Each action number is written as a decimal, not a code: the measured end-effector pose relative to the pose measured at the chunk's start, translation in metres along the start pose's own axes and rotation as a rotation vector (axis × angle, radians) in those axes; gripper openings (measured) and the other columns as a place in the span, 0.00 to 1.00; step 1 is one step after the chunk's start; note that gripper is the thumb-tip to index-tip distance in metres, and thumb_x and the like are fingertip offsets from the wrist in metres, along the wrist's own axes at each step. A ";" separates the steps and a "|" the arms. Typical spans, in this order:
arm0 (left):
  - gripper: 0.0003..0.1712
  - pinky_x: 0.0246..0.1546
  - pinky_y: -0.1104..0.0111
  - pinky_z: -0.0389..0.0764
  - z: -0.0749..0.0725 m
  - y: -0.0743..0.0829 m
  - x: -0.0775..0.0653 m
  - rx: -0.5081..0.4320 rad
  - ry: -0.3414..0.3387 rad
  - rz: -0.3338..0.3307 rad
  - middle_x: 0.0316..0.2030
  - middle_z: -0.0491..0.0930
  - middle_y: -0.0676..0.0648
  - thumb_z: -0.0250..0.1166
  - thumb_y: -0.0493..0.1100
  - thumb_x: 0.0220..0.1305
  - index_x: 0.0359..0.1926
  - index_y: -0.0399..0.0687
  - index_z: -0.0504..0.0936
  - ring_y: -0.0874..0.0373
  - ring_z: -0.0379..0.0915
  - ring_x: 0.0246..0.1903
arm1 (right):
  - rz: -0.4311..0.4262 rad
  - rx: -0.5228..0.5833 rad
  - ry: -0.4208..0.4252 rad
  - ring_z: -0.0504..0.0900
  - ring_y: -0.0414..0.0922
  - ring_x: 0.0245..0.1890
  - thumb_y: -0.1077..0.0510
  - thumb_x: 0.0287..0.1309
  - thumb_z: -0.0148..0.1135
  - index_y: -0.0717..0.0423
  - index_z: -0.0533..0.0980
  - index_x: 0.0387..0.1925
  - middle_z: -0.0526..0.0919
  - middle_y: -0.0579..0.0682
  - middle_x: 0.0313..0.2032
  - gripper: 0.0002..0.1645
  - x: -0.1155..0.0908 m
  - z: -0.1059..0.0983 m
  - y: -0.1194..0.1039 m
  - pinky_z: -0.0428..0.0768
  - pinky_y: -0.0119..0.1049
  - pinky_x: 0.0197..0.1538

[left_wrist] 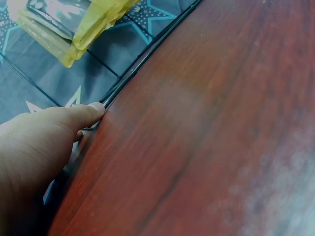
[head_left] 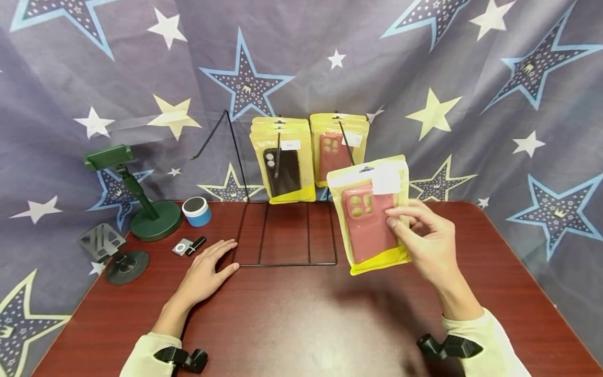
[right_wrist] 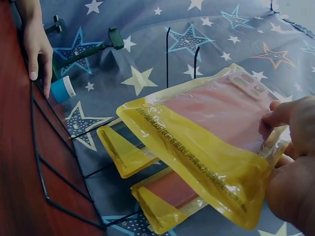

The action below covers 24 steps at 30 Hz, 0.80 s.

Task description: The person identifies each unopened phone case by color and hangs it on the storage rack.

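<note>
My right hand (head_left: 431,235) pinches the right edge of a yellow-edged clear pouch (head_left: 367,230) between thumb and fingers. The pouch holds a pink phone case and bears a white label; it is raised in front of a black wire display rack (head_left: 287,265). In the right wrist view, its yellow bottom strip (right_wrist: 187,157) shows printed lettering. My left hand (head_left: 204,275) rests at the rack's front left corner, fingers extended, its thumb (left_wrist: 91,114) at the base wire. On the rack's hooks hang pouches with a black phone case (head_left: 288,183) and pouches with a pink one (head_left: 331,157).
Left of the rack stand a green phone stand (head_left: 155,220), a grey folding stand (head_left: 128,267) and a blue-and-white round container (head_left: 197,212). A small silver gadget (head_left: 181,247) and a black stick-like item (head_left: 196,245) lie nearby. A star-patterned curtain (head_left: 301,63) hangs behind the table (head_left: 301,324).
</note>
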<state>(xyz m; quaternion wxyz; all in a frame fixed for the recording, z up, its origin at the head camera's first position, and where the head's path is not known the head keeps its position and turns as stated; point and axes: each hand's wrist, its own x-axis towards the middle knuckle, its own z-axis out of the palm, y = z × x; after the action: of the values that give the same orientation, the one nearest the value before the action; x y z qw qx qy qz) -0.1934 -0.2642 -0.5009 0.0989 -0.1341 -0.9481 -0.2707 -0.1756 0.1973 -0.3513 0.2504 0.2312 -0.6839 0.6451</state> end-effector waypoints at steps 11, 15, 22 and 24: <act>0.33 0.67 0.33 0.61 0.000 0.000 0.000 -0.004 -0.009 -0.004 0.72 0.71 0.38 0.67 0.53 0.70 0.72 0.46 0.74 0.36 0.60 0.75 | 0.012 -0.008 -0.013 0.79 0.35 0.28 0.75 0.59 0.67 0.72 0.84 0.42 0.85 0.46 0.43 0.09 0.007 0.010 0.013 0.77 0.23 0.30; 0.33 0.67 0.33 0.62 0.000 0.000 0.001 -0.003 -0.008 -0.005 0.72 0.71 0.38 0.67 0.53 0.70 0.72 0.47 0.74 0.36 0.60 0.75 | 0.006 0.015 -0.011 0.80 0.35 0.28 0.75 0.59 0.66 0.73 0.84 0.42 0.85 0.46 0.42 0.09 0.009 0.014 0.017 0.77 0.23 0.30; 0.33 0.68 0.33 0.61 0.000 0.001 0.002 -0.006 -0.009 -0.008 0.73 0.71 0.39 0.67 0.53 0.70 0.72 0.47 0.74 0.36 0.60 0.75 | 0.017 0.021 -0.006 0.82 0.34 0.29 0.73 0.61 0.67 0.73 0.84 0.42 0.85 0.46 0.41 0.08 0.015 0.021 0.023 0.78 0.23 0.31; 0.33 0.68 0.33 0.61 0.000 0.001 0.001 -0.006 -0.011 -0.009 0.73 0.71 0.38 0.67 0.53 0.71 0.72 0.47 0.74 0.36 0.60 0.75 | 0.017 0.015 -0.005 0.82 0.34 0.29 0.72 0.61 0.67 0.72 0.84 0.42 0.85 0.46 0.41 0.08 0.018 0.023 0.026 0.78 0.22 0.32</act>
<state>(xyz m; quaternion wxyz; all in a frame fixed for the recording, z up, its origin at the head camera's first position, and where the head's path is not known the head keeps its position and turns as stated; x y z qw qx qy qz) -0.1945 -0.2631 -0.5004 0.0919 -0.1315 -0.9484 -0.2734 -0.2068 0.1758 -0.3605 0.2413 0.2288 -0.6815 0.6519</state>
